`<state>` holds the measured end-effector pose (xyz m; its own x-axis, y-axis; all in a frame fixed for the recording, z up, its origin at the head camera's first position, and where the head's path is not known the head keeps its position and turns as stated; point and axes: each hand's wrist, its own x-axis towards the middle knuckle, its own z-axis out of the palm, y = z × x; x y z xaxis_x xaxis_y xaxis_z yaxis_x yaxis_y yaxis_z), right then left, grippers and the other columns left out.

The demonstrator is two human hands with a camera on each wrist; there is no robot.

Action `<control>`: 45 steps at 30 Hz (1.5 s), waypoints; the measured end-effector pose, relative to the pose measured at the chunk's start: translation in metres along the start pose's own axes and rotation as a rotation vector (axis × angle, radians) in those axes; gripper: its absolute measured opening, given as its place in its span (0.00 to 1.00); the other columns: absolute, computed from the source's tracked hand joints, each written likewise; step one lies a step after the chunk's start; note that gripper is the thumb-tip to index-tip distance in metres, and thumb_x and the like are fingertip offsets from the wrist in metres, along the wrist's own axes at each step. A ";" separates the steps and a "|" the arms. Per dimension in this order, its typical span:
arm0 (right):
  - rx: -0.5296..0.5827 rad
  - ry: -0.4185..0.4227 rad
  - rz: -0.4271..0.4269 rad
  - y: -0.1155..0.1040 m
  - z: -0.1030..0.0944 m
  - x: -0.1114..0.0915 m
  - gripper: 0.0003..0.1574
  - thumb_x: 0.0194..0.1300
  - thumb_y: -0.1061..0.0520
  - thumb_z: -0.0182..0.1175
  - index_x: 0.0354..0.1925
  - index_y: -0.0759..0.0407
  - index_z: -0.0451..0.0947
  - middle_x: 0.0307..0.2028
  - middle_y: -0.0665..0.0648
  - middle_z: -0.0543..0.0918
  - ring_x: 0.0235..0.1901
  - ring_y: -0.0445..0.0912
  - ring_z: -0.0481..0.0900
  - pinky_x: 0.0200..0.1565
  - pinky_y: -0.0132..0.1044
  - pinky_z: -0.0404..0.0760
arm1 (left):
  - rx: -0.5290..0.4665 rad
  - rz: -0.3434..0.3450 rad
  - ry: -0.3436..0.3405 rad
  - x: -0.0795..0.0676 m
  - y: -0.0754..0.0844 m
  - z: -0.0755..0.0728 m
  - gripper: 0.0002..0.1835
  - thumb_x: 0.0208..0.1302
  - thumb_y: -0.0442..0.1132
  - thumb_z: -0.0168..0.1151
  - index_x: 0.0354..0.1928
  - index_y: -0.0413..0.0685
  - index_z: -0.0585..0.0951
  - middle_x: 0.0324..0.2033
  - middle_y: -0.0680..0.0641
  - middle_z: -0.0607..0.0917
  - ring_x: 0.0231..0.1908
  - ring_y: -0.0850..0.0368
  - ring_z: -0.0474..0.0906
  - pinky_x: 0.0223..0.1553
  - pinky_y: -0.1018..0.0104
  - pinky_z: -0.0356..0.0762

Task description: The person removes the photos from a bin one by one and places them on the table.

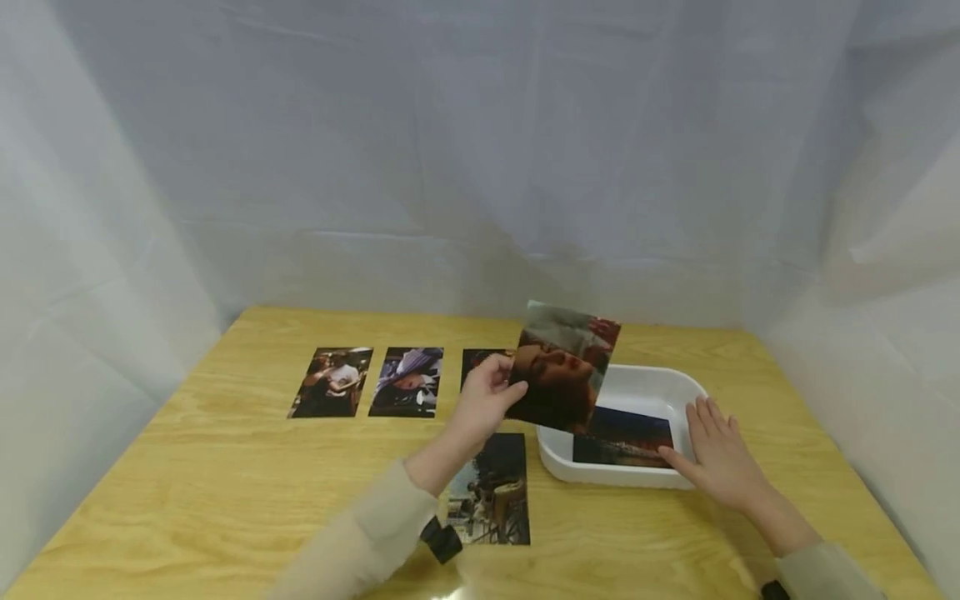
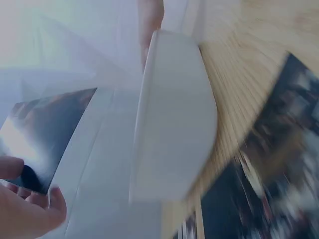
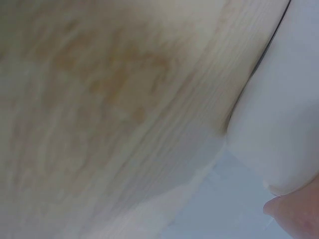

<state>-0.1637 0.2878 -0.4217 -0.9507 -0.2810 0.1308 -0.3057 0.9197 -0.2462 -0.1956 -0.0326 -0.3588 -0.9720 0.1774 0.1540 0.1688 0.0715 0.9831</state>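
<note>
My left hand [image 1: 483, 398] pinches a photo print [image 1: 566, 367] by its left edge, lifted above the table and overlapping the left side of a white tray [image 1: 633, 479] in the head view. The left wrist view shows the same print [image 2: 45, 132] between thumb and fingers, its glossy surface catching light. Inside the tray lies another dark photo print [image 1: 626, 437] with reddish lights. My right hand [image 1: 712, 454] rests on the tray's right rim with fingers extended and the thumb near the dark print. The right wrist view catches only a bit of that hand [image 3: 299, 209] against the tray wall.
Along the table's back left lie a print of people [image 1: 332, 383], a print with a striped hat [image 1: 407, 383] and a third print [image 1: 472, 362] partly behind my left hand. Nearer, another print [image 1: 495, 492] lies beside my left forearm. White sheeting [image 1: 450, 167] encloses the wooden table.
</note>
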 end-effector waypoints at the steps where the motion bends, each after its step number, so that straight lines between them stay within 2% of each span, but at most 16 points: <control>1: 0.000 0.003 0.000 0.001 -0.001 0.000 0.54 0.62 0.37 0.47 0.59 0.84 0.45 0.60 0.80 0.43 0.61 0.67 0.38 0.56 0.62 0.37 | 0.009 -0.014 0.004 -0.004 -0.001 -0.008 0.09 0.59 0.27 0.54 0.41 0.32 0.70 0.43 0.38 0.73 0.49 0.46 0.69 0.50 0.54 0.66; 3: -0.005 0.011 0.002 0.002 -0.002 -0.001 0.53 0.62 0.38 0.48 0.59 0.84 0.46 0.60 0.80 0.44 0.61 0.67 0.38 0.56 0.62 0.38 | 0.034 -0.044 0.023 -0.012 -0.003 -0.025 0.10 0.58 0.26 0.55 0.42 0.31 0.70 0.41 0.39 0.74 0.46 0.46 0.71 0.47 0.55 0.69; 6: -0.009 0.004 0.004 0.003 -0.004 -0.002 0.53 0.62 0.38 0.47 0.59 0.84 0.46 0.60 0.80 0.44 0.61 0.67 0.38 0.56 0.62 0.38 | 0.088 -0.104 0.059 -0.026 -0.006 -0.049 0.09 0.56 0.26 0.56 0.40 0.32 0.71 0.35 0.43 0.75 0.37 0.52 0.73 0.37 0.62 0.72; 9: -0.010 -0.011 0.001 0.003 -0.005 -0.002 0.53 0.62 0.37 0.47 0.59 0.84 0.45 0.60 0.80 0.43 0.62 0.67 0.37 0.56 0.62 0.37 | 0.089 -0.160 0.086 -0.041 -0.010 -0.071 0.08 0.54 0.24 0.56 0.36 0.34 0.69 0.30 0.46 0.72 0.25 0.58 0.69 0.24 0.68 0.66; 13: -0.019 -0.015 0.000 0.003 -0.007 -0.001 0.54 0.62 0.37 0.46 0.59 0.84 0.45 0.60 0.80 0.43 0.62 0.67 0.37 0.56 0.63 0.38 | 0.074 -0.238 0.093 -0.059 -0.016 -0.096 0.10 0.54 0.24 0.55 0.37 0.35 0.66 0.31 0.46 0.69 0.20 0.61 0.64 0.20 0.69 0.62; 17: -0.020 -0.021 0.007 0.003 -0.008 -0.001 0.53 0.62 0.38 0.47 0.59 0.84 0.44 0.60 0.80 0.42 0.61 0.67 0.36 0.56 0.62 0.38 | 0.146 -0.284 0.093 -0.076 -0.023 -0.117 0.13 0.53 0.23 0.54 0.40 0.34 0.65 0.34 0.44 0.68 0.24 0.59 0.65 0.23 0.68 0.66; 20: -0.016 -0.024 0.010 0.003 -0.007 -0.001 0.53 0.62 0.38 0.48 0.59 0.84 0.45 0.60 0.80 0.42 0.61 0.67 0.36 0.56 0.62 0.38 | 0.244 -0.281 0.088 -0.086 -0.029 -0.131 0.14 0.52 0.23 0.56 0.40 0.33 0.65 0.39 0.40 0.69 0.36 0.51 0.69 0.31 0.64 0.69; 23: -0.019 -0.027 0.010 0.002 -0.006 -0.001 0.54 0.62 0.37 0.47 0.59 0.83 0.45 0.61 0.80 0.42 0.62 0.66 0.36 0.56 0.62 0.38 | 0.313 -0.277 0.077 -0.095 -0.035 -0.143 0.15 0.50 0.23 0.57 0.39 0.33 0.65 0.43 0.37 0.70 0.47 0.43 0.65 0.37 0.60 0.70; 26: -0.015 -0.030 0.009 0.002 -0.005 0.000 0.54 0.62 0.37 0.46 0.60 0.83 0.44 0.61 0.79 0.42 0.62 0.66 0.35 0.56 0.62 0.38 | 0.326 -0.301 0.063 -0.101 -0.040 -0.152 0.16 0.48 0.22 0.58 0.39 0.33 0.64 0.42 0.34 0.70 0.47 0.40 0.65 0.32 0.60 0.71; 28: -0.010 -0.031 0.008 0.002 -0.004 0.000 0.54 0.62 0.36 0.46 0.60 0.83 0.44 0.61 0.79 0.42 0.62 0.66 0.36 0.56 0.62 0.38 | 0.315 -0.333 0.057 -0.104 -0.042 -0.156 0.17 0.48 0.22 0.58 0.39 0.34 0.63 0.42 0.34 0.69 0.45 0.40 0.65 0.25 0.61 0.70; 31: -0.008 -0.025 0.004 0.002 -0.003 0.000 0.54 0.62 0.37 0.46 0.60 0.83 0.44 0.61 0.80 0.42 0.62 0.67 0.37 0.56 0.62 0.38 | 0.316 -0.357 0.051 -0.108 -0.044 -0.161 0.17 0.48 0.21 0.58 0.38 0.33 0.63 0.40 0.34 0.69 0.42 0.44 0.66 0.22 0.63 0.68; 33: -0.009 -0.020 -0.001 0.002 -0.003 0.000 0.54 0.62 0.37 0.46 0.59 0.84 0.44 0.60 0.80 0.42 0.62 0.66 0.36 0.56 0.62 0.38 | 0.288 -0.380 0.045 -0.109 -0.046 -0.162 0.17 0.47 0.20 0.58 0.37 0.34 0.63 0.36 0.37 0.68 0.32 0.49 0.68 0.18 0.66 0.65; 36: -0.008 -0.013 -0.006 0.002 -0.003 0.001 0.54 0.62 0.37 0.46 0.59 0.84 0.45 0.60 0.80 0.43 0.62 0.67 0.36 0.56 0.63 0.39 | 0.301 -0.384 0.023 -0.110 -0.048 -0.164 0.17 0.45 0.20 0.59 0.35 0.34 0.63 0.28 0.44 0.66 0.23 0.56 0.64 0.17 0.69 0.64; 39: -0.002 -0.018 -0.006 0.003 -0.002 0.002 0.54 0.62 0.37 0.46 0.59 0.84 0.44 0.61 0.80 0.42 0.62 0.67 0.36 0.56 0.63 0.39 | 0.370 -0.402 0.001 -0.110 -0.050 -0.166 0.16 0.43 0.21 0.62 0.32 0.35 0.65 0.23 0.47 0.64 0.21 0.58 0.61 0.16 0.69 0.63; 45: -0.004 -0.028 -0.003 0.001 -0.002 0.002 0.54 0.62 0.37 0.46 0.59 0.84 0.44 0.61 0.80 0.42 0.62 0.67 0.36 0.55 0.63 0.39 | 0.654 -0.395 -0.037 -0.108 -0.052 -0.166 0.16 0.41 0.28 0.68 0.29 0.36 0.70 0.20 0.48 0.70 0.19 0.57 0.65 0.19 0.66 0.66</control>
<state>-0.1662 0.2886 -0.4195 -0.9508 -0.2914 0.1050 -0.3086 0.9198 -0.2423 -0.1265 -0.2181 -0.4102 -0.9760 0.0503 -0.2118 -0.1166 0.7009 0.7037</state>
